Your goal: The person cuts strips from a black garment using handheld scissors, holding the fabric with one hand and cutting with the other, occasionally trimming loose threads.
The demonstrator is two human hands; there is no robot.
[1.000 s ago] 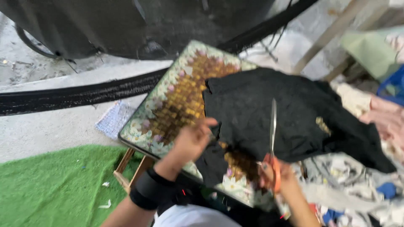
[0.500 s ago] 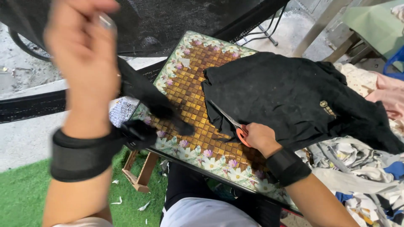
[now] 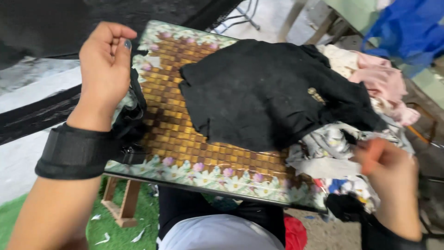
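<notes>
A black garment point(image 3: 268, 92) lies spread on a brown mosaic board with a flowered border point(image 3: 185, 143). My left hand point(image 3: 104, 65), with a black wrist band, is curled at the board's left edge. It grips a black cloth strip point(image 3: 132, 122) that hangs down past the wrist. My right hand point(image 3: 386, 169) is blurred at the right, over a heap of grey-white patterned cloth scraps point(image 3: 323, 150) beside the garment. Whether it holds anything cannot be made out. No scissors are visible.
Pink and white clothes point(image 3: 384, 78) pile up at the far right, below a blue bag point(image 3: 407, 28). The board rests on a wooden stand point(image 3: 122, 203) over a green mat point(image 3: 14, 217). A wide black fabric band point(image 3: 32, 115) crosses the grey floor at left.
My left hand dropped from close to the camera to the board's left edge, still with the black strip. My right hand left the garment's edge and moved right over the scrap heap.
</notes>
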